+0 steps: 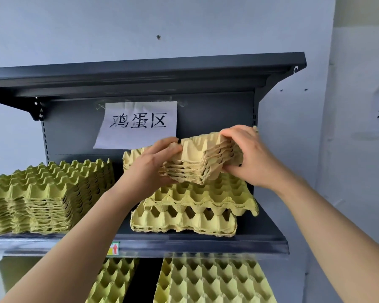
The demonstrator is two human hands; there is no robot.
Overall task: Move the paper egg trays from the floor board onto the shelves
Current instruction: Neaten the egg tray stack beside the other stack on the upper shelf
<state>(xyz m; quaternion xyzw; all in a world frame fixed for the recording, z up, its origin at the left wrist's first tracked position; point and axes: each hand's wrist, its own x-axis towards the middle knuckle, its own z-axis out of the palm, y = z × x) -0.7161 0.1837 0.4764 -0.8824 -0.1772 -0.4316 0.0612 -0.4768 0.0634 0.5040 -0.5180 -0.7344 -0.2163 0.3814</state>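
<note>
A small nested stack of tan paper egg trays is held in the air over the right side of the middle shelf. My left hand grips its left end and my right hand grips its right end. Right beneath it, yellow-green egg trays lie piled unevenly on the shelf. A taller, neat stack of yellow-green trays stands on the shelf's left side.
More egg trays lie on the shelf below. The top shelf overhangs closely above the held stack. A white paper sign is taped to the dark back panel. A grey wall runs along the right.
</note>
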